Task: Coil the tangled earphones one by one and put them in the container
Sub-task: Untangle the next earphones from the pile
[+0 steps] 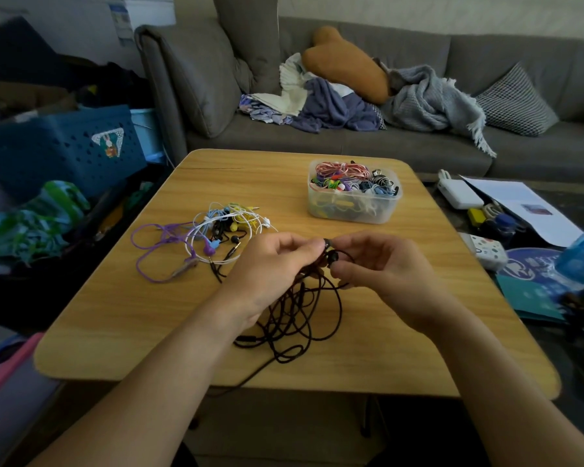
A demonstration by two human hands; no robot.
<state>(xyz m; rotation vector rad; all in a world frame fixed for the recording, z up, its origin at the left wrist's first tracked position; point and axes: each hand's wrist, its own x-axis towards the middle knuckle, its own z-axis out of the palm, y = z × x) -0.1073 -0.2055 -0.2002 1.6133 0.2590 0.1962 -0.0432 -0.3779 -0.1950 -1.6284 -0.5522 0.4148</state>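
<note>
Clear plastic container (353, 210) on the wooden table (115, 318) already held many coiled sets. Nearer than it, left hand (270, 264) and right hand (381, 264) pinched black, uncoiled earphones (304, 318). Left of the container, a coloured earphone tangle (209, 237) remained.

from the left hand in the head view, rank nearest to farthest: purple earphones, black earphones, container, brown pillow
1. Black earphones: held in the left hand itself, cable hanging below it.
2. Purple earphones: on the table to the hand's left, in the tangled pile.
3. Container: farther back on the table, to the right.
4. Brown pillow: on the sofa beyond the table.
</note>
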